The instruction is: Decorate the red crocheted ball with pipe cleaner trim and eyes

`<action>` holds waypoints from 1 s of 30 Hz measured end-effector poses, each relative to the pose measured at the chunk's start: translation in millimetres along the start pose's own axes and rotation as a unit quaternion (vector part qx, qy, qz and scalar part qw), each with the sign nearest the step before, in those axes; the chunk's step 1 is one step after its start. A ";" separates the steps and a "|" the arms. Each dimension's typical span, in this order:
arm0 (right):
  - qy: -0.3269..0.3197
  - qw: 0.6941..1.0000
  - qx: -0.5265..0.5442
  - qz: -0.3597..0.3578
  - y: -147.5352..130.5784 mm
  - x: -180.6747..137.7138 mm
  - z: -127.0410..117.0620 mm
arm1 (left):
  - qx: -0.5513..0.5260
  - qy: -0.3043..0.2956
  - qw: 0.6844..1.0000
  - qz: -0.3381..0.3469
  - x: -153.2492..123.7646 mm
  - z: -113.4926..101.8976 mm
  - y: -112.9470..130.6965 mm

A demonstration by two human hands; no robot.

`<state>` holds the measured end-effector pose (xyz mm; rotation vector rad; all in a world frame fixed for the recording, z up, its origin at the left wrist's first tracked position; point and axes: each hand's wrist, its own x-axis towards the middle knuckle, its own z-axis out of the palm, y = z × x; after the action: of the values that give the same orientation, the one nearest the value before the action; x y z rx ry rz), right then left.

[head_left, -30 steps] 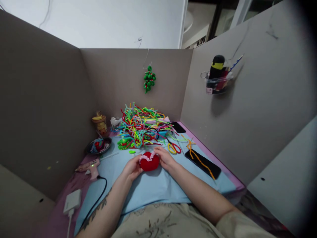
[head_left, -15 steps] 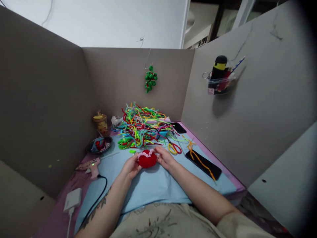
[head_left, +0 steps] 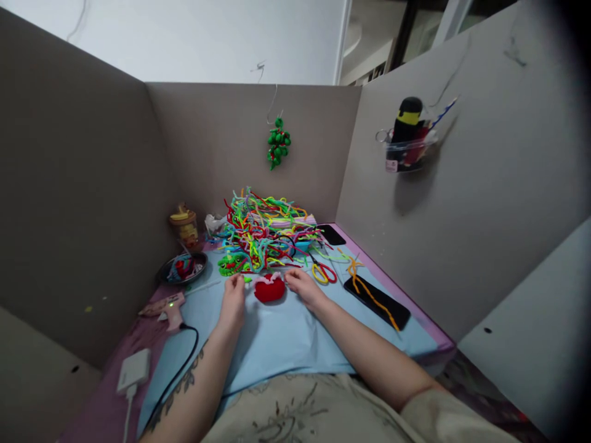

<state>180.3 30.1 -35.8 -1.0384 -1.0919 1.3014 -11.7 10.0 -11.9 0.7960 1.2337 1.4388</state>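
Note:
A red fuzzy heart-like piece [head_left: 269, 290] lies on the blue cloth between my hands. Along its top edge runs a pale pink pipe cleaner [head_left: 277, 276]. My left hand [head_left: 234, 296], left of the red piece and apart from it, pinches the pink strand's left end. On the other side, my right hand [head_left: 301, 285] has its fingers closed at the strand's right end, close to the red piece. A small bright green piece [head_left: 247, 279] shows just beside my left fingertips.
A heap of coloured pipe cleaners [head_left: 268, 231] rises at the back. Scissors [head_left: 324, 272] and a black phone-like slab [head_left: 378, 303] lie to the right. Left are a pink glue gun [head_left: 168, 309], a white adapter [head_left: 133, 371] and a dark bowl [head_left: 184, 269]. Grey panels surround the table.
My left hand has let go of the red piece's side and moved left and up, drawing the pink strand outward. My right hand has shifted little. The red piece now rests on the cloth.

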 end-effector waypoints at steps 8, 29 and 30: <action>-0.004 0.990 -0.106 -0.097 17.6 8.8 -6.9 | 0.120 -0.056 0.989 0.065 -4.1 7.1 -9.5; -0.123 0.904 -0.350 -0.211 21.1 3.8 -4.8 | 0.370 -0.133 0.914 0.100 -20.8 2.9 -13.1; -0.121 0.905 -0.348 -0.213 20.9 3.7 -4.7 | 0.376 -0.136 0.911 0.104 -20.8 2.7 -13.0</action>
<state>180.7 34.2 -57.2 -1.0643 -1.9378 0.6904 -0.5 -10.1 -20.9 1.6317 1.5223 0.9345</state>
